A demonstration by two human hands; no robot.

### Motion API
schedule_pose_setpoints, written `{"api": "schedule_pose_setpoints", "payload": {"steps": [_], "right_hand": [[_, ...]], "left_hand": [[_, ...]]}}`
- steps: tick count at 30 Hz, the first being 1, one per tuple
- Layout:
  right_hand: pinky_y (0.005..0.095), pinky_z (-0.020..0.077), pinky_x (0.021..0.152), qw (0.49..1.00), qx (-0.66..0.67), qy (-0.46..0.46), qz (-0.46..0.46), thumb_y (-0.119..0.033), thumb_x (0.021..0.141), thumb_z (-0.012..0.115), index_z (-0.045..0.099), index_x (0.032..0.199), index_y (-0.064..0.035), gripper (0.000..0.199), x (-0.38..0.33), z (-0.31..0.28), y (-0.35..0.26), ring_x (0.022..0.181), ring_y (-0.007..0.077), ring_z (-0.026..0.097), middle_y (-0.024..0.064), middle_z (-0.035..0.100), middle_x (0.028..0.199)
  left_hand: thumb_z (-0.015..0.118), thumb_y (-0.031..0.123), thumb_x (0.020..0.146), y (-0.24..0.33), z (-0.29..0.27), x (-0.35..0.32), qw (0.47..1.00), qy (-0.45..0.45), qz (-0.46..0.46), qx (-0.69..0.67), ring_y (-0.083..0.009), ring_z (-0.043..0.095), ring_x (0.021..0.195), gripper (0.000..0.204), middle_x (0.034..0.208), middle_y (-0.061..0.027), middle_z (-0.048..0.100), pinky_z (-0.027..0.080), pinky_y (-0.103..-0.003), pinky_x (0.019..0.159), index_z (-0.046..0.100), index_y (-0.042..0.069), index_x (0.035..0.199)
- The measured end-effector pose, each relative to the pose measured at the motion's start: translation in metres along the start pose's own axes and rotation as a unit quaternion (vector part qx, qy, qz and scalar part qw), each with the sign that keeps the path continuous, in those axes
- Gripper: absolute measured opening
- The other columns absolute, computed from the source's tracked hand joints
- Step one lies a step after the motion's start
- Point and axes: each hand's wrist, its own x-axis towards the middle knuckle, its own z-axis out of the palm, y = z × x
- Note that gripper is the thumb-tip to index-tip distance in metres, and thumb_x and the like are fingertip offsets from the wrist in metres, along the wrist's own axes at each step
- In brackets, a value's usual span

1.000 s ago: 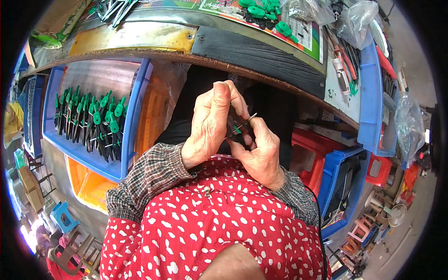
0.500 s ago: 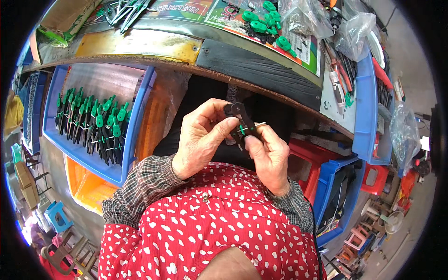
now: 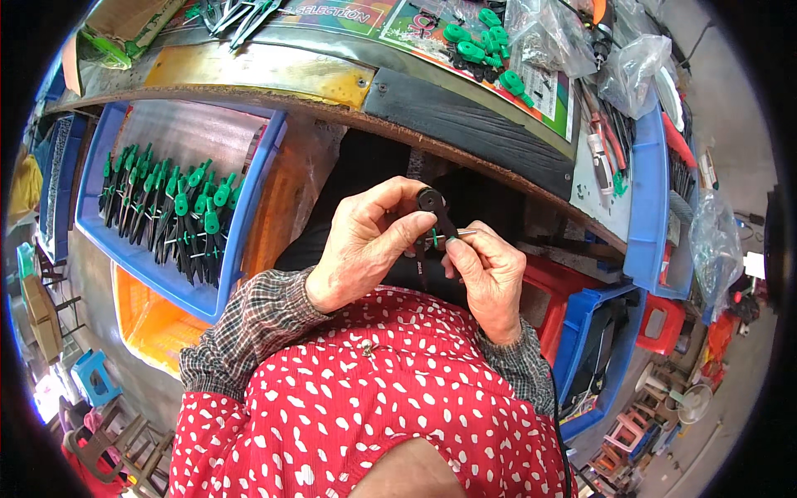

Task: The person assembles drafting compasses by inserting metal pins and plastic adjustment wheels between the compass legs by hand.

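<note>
Over my lap I hold a black bow compass (image 3: pixel 432 202) with a round hinge head. My left hand (image 3: pixel 359 245) pinches its head between thumb and fingers. My right hand (image 3: pixel 488 278) is closed on its lower part, where a thin pale rod and a bit of green show; the fingers hide most of the legs. To the left, a blue tray (image 3: pixel 235 222) holds several black compasses (image 3: pixel 181 202) with green handles, lying side by side. Loose green handles (image 3: pixel 512 81) lie on the bench above my hands.
The workbench (image 3: pixel 465 124) edge runs just beyond my hands. On it are metal compass legs (image 3: pixel 253 21), clear plastic bags (image 3: pixel 635 70) and red-handled pliers (image 3: pixel 613 141). Right of me stand a blue crate (image 3: pixel 573 353) and a red stool (image 3: pixel 544 286); an orange crate (image 3: pixel 149 319) sits under the tray.
The compass has turned in my hands, its head now facing up with less of the legs and rod showing. My right hand has shifted slightly right; the view has swung a little.
</note>
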Motion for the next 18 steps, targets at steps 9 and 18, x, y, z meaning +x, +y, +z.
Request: {"api": "schedule_pose_setpoints", "payload": {"steps": [9, 18], "right_hand": [[0.019, 0.0405, 0.049, 0.993, 0.113, 0.009, 0.038, -0.01, 0.091, 0.061, 0.065, 0.086, 0.0051, 0.016, -0.002, 0.01, -0.006, 0.058, 0.0074, 0.055, 0.0029, 0.058, 0.072], [0.0178, 0.0433, 0.053, 0.982, 0.178, -0.03, 0.058, -0.017, 0.091, 0.065, 0.068, 0.096, 0.003, 0.021, -0.002, 0.005, 0.005, 0.061, 0.0049, 0.055, 0.0021, 0.063, 0.075]], "left_hand": [[0.06, 0.017, 0.094, 0.014, -0.005, 0.008, 0.998, -0.024, -0.058, 0.003, -0.0035, 0.055, 0.072, 0.021, 0.083, 0.0011, 0.062, 0.047, -0.019, 0.063, 0.061, -0.001, 0.104], [0.06, 0.019, 0.094, 0.007, -0.012, 0.013, 0.997, -0.04, -0.059, -0.035, -0.0003, 0.053, 0.071, 0.017, 0.081, 0.0052, 0.061, 0.044, -0.017, 0.061, 0.064, 0.003, 0.1]]}}
